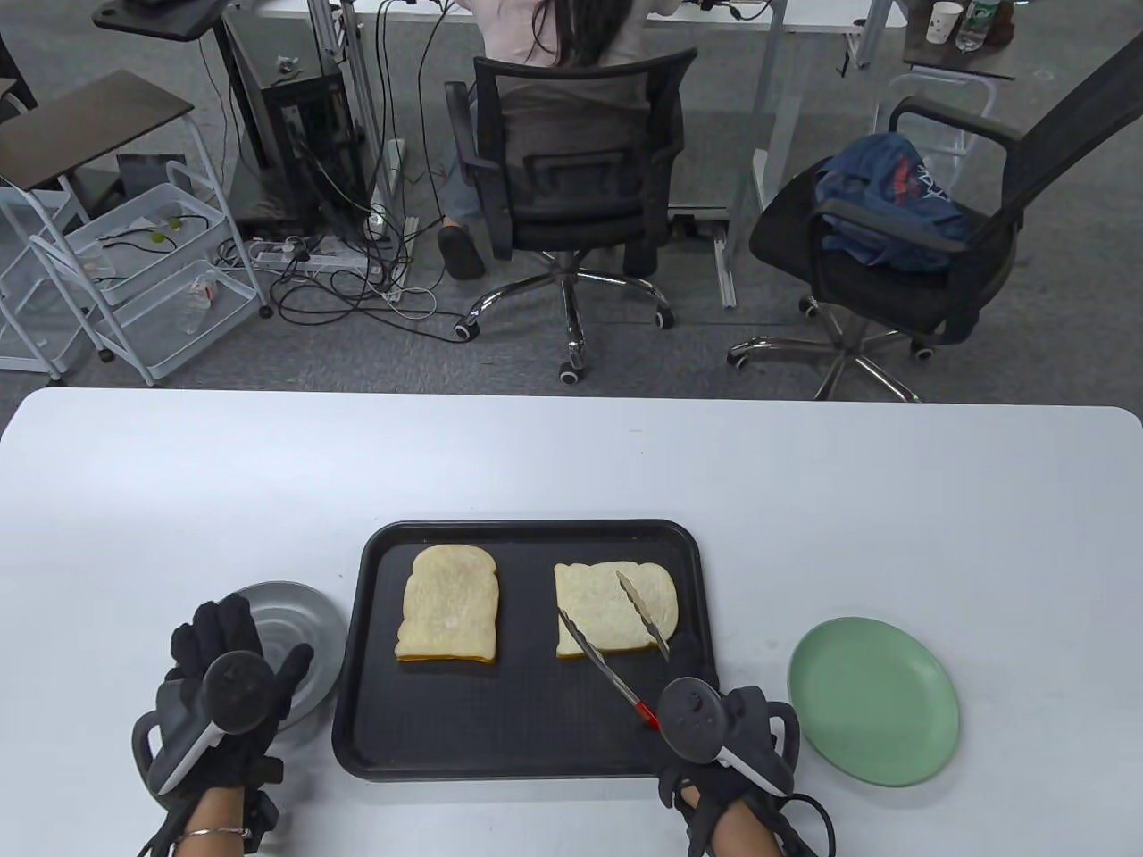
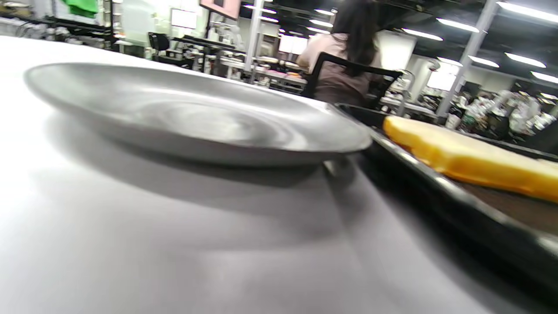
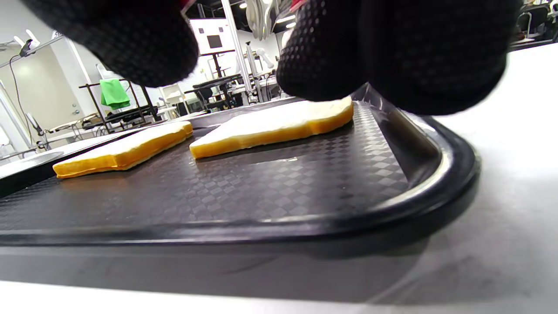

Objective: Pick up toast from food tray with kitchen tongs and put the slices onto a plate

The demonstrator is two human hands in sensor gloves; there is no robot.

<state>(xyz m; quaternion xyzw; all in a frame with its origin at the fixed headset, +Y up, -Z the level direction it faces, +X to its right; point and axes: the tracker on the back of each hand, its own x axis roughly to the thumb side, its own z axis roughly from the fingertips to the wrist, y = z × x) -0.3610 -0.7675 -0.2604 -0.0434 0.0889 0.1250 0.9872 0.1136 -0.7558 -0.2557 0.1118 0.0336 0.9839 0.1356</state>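
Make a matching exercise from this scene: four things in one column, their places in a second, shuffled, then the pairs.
Things:
1. green plate
2. silver plate
3. tongs
4. left toast

Places:
A. over the right toast, arms apart
B. on the table right of the tray
C. flat in the tray's left half
D. left of the tray, by the left hand

Pairs: 1-B, 2-D, 3-A, 4-C

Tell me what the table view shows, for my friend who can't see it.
The right hand holds open tongs over the right toast slice on a black tray. Another slice lies left; a green plate waits right, a grey plate by the left hand.
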